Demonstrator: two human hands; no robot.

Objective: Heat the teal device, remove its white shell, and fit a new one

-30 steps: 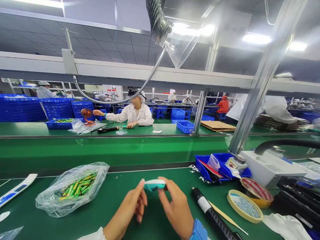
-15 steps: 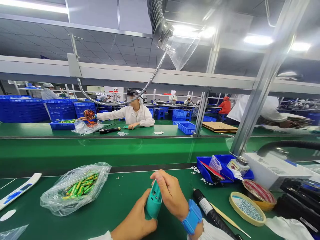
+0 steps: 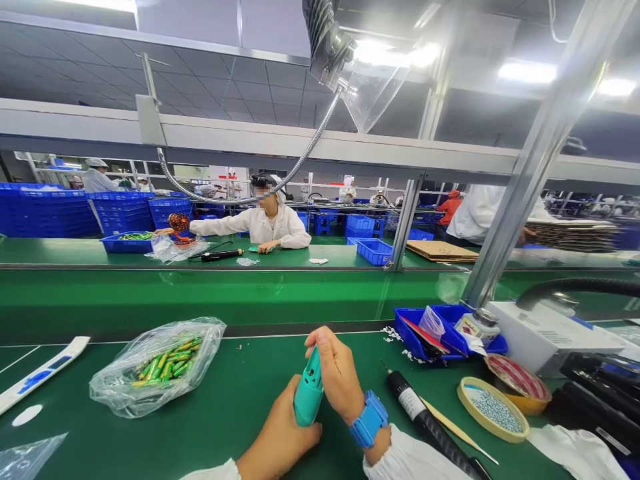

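Gripping teal housing [image 3: 308, 393] tilted upright over green desk [image 3: 235, 407]: left hand [image 3: 280, 427] cups lower end, right hand [image 3: 337, 373] pinches upper end; two-point hold steadies part, open face kept visible.

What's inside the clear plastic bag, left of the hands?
The clear plastic bag holds a heap of slim green and yellow sticks. Glare and creases blur them; whatever lies under the top layer is covered.
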